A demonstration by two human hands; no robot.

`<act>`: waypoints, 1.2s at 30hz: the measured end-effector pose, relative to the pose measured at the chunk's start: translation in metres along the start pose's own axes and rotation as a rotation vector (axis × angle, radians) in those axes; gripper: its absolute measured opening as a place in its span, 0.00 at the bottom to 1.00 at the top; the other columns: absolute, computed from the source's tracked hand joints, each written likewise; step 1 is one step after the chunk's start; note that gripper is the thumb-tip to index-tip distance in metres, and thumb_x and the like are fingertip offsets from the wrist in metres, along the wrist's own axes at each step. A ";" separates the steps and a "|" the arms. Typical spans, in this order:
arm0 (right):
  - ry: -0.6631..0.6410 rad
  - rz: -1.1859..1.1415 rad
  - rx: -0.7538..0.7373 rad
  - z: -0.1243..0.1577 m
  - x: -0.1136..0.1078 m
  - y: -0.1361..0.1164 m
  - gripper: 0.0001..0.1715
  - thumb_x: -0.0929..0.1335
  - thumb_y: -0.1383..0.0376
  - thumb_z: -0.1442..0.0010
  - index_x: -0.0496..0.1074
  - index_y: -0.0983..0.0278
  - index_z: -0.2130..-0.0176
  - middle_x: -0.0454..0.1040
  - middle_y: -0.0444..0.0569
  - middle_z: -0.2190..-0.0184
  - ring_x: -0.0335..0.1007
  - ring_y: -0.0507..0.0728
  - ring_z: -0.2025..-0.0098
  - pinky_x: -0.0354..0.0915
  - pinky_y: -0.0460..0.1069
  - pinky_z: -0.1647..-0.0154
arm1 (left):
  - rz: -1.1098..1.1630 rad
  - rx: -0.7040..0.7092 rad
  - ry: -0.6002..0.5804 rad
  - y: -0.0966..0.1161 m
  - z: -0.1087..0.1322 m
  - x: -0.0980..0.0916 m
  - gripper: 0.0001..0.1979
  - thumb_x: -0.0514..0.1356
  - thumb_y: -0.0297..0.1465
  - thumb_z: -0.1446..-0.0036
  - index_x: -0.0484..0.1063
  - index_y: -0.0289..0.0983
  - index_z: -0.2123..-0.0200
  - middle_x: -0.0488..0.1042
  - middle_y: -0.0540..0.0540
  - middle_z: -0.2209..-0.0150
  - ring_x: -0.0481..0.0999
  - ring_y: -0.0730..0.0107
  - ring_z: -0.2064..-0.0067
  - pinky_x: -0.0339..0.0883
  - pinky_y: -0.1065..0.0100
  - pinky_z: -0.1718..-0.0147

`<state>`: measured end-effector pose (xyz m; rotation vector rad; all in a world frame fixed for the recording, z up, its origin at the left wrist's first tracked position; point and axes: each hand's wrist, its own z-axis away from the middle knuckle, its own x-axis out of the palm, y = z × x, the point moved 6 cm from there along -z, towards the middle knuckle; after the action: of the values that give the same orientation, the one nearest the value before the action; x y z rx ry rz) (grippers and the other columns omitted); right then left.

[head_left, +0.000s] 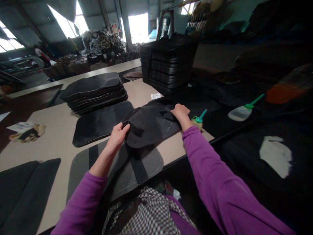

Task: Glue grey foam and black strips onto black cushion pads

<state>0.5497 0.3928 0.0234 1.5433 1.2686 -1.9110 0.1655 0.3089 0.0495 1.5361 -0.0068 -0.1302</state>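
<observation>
A dark, round-cornered floor mat is stretched between my two hands over the table. My left hand pinches its left edge, where a small flap folds over. At its far right edge, my right hand grips it, fingers partly hidden. Beneath it lies a grey mat with dark strips across it. Another black mat rests to the left, behind my left hand. Close to my right wrist stands a small squeeze bottle with a green nozzle.
Behind are a stack of dark mats and a taller strapped stack. A paper label lies between them. At left are gloves and a folded dark sheet. A second green-nozzled bottle lies at right. A person is far off.
</observation>
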 end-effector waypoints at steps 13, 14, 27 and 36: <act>-0.039 -0.743 -0.587 0.104 -0.056 -0.017 0.25 0.76 0.45 0.45 0.74 0.61 0.59 0.80 0.47 0.66 0.77 0.60 0.66 0.73 0.51 0.68 | -0.254 0.252 0.400 0.053 0.127 -0.156 0.35 0.66 0.44 0.36 0.61 0.46 0.29 0.78 0.41 0.39 0.81 0.54 0.42 0.76 0.54 0.40; -0.076 -0.823 -0.584 0.116 -0.053 -0.022 0.28 0.78 0.45 0.48 0.73 0.60 0.57 0.81 0.48 0.64 0.78 0.61 0.65 0.74 0.52 0.68 | -0.285 0.244 0.450 0.052 0.142 -0.171 0.39 0.66 0.44 0.36 0.57 0.47 0.27 0.78 0.41 0.40 0.81 0.54 0.42 0.76 0.53 0.40; -0.200 -0.871 -0.778 0.236 0.007 -0.060 0.20 0.75 0.55 0.37 0.80 0.56 0.47 0.81 0.48 0.47 0.76 0.65 0.42 0.69 0.61 0.36 | -0.684 0.072 0.432 -0.003 0.244 -0.245 0.18 0.62 0.42 0.34 0.81 0.44 0.45 0.82 0.47 0.46 0.79 0.57 0.43 0.68 0.56 0.36; -0.299 -0.571 -0.799 0.234 0.054 -0.032 0.21 0.73 0.54 0.36 0.80 0.54 0.45 0.81 0.49 0.49 0.77 0.65 0.46 0.71 0.61 0.40 | -0.667 -0.026 0.329 -0.070 0.220 -0.243 0.28 0.68 0.47 0.42 0.80 0.40 0.42 0.81 0.41 0.43 0.79 0.55 0.44 0.71 0.58 0.43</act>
<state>0.3735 0.2310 -0.0147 0.5050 2.1087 -1.4925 -0.0999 0.1091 0.0063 1.4677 0.7687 -0.4004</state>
